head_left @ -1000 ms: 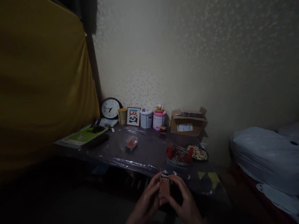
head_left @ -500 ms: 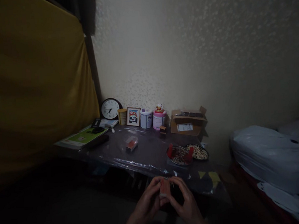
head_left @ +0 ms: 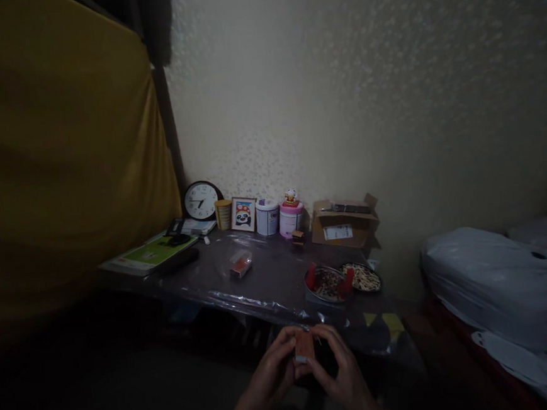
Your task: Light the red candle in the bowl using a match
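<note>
The left hand (head_left: 271, 370) clamps the small, reddish-brown, oblong box (head_left: 305, 344) from nine o'clock, the right hand (head_left: 342, 367) from three, before the dark, plastic-covered table (head_left: 272, 278). In this gloom, it looks like a matchbox. From it, a reddish pack in clear plastic (head_left: 241, 265) lies towards eleven o'clock, a round, shallow dish (head_left: 327, 300) towards one.

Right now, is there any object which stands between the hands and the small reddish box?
Nothing visible does: the left hand and the right hand hold the small reddish box directly. The table lies beyond it, not between.
</note>
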{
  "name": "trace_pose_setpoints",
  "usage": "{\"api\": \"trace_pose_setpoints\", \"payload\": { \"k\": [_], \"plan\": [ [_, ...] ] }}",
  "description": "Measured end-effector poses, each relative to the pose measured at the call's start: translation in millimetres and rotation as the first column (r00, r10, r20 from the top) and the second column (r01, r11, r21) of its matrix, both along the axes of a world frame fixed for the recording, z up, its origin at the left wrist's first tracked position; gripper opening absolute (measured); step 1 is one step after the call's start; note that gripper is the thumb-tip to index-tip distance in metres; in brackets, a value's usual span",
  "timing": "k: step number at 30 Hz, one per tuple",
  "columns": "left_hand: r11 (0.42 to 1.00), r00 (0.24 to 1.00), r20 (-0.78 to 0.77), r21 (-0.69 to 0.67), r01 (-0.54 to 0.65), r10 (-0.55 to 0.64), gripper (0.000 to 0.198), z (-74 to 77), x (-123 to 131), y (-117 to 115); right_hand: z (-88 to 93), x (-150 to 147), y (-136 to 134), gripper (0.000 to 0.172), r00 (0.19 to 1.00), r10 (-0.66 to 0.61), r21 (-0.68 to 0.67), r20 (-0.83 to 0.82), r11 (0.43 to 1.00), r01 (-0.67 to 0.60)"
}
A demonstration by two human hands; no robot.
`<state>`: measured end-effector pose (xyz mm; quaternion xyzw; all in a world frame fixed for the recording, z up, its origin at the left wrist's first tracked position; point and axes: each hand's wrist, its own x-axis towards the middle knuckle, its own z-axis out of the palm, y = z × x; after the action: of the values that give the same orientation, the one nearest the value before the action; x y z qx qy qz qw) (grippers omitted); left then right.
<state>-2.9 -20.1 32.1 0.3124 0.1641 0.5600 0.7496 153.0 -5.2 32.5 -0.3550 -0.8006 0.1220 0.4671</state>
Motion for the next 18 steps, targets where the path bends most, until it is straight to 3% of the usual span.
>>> {"api": "trace_pose_setpoints", "payload": {
  "k": [18],
  "plan": [
    [1.0,0.999,0.042,-0.01,0.017,-0.017,0.013,-0.6,-0.3,-1.1,2.2,2.7,-2.2,0.033,0.999,0.025,-0.039,0.024,0.999,-0.024]
  ]
}}
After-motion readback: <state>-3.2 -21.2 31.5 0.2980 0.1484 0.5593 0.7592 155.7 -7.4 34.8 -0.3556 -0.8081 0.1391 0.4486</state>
